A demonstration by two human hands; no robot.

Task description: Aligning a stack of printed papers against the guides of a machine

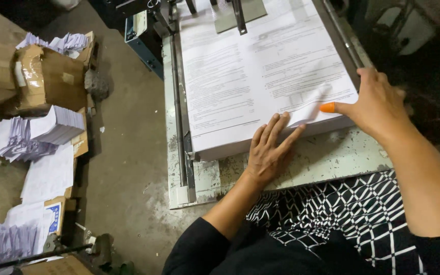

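The paper stack (260,81) lies under both flat, unclenched hands: left hand (270,147), right hand (375,104).

White printed sheets (260,71), orange fingertip cover (327,107)

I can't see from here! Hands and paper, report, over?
Left hand flat on paper stack. Right hand, orange fingertip cover, lifting top sheet's corner. Nothing blocking.

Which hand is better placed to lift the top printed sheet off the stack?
The right hand, probably: its orange-capped thumb already curls up the sheet corner of the paper stack. The left hand lies flat at the stack's front edge.
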